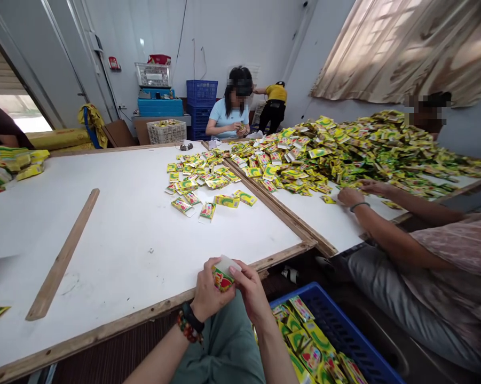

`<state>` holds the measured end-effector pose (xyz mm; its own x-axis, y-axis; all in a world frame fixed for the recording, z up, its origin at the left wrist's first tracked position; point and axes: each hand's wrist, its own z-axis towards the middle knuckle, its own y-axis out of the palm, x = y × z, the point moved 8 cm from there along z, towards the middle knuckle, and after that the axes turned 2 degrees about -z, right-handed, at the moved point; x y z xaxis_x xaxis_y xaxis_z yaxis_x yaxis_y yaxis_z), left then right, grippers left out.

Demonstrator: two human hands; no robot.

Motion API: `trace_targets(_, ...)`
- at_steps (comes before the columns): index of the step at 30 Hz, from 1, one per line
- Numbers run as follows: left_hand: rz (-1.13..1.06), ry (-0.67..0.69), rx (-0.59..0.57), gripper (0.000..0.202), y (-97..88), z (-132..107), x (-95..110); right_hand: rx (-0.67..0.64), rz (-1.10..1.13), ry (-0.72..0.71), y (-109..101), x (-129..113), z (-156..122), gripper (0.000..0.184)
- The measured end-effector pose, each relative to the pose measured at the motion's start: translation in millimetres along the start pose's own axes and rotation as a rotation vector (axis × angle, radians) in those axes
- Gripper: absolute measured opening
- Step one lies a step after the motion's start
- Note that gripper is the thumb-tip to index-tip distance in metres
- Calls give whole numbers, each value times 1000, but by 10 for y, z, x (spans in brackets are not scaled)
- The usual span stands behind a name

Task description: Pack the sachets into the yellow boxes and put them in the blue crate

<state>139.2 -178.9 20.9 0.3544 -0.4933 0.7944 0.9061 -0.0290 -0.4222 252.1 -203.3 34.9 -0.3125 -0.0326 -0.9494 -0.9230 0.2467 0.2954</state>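
Observation:
Above my lap, just off the table's front edge, a small yellow-green card box (222, 279) with a red print is between my hands. My left hand (208, 290) wraps round its body. At its pale upper flap, my right hand (249, 285) has the thumb on the flap and the fingers behind the box. Farther back on the white table (144, 234) lie several loose boxes of the same kind, the nearest being a box (207, 210) with an open white end. Below my right arm, a blue basket (356, 330) is filled with similar boxes.
A wooden strip (66, 256) lies on the table at left. Wooden rails (272, 205) divide it from the neighbouring table, which bears a large heap of boxes (344, 144). A co-worker's hands (350, 196) are at right; another person (230, 109) sits across.

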Motion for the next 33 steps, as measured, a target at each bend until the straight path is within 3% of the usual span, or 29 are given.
trace_targets(6,70,220,-24,73,44,-46,167,-22,175,156,81,306,-19,43)
trace_targets(9,84,250,-9,64,53,-51,167,6,78,63,45,235,-24,51)
trace_targets(13,86,167,-30,61,66,-38,83,30,-254,-264,40,-17,-87,34)
trace_targets(16,84,82,-103,63,82,-7,62,38,-475,-399,94,-92,-148,27)
trace_targets(19,129,29,-194,51,117,29,78,185,-553,-338,-5,-88,-144,29)
trace_targets(21,135,18,-213,47,129,51,88,213,-543,-268,-39,-78,-118,30)
trace_targets(24,105,-43,-205,41,137,59,47,96,-549,-274,70,-106,-82,29)
trace_targets(28,66,-120,-203,31,90,33,31,-16,-663,-384,199,-149,-130,35)
trace_targets(30,36,-46,-326,36,100,71,108,12,-708,-413,98,-184,-212,32)
trace_targets(33,16,174,-709,40,199,246,209,145,-894,-323,-361,-248,-413,33)
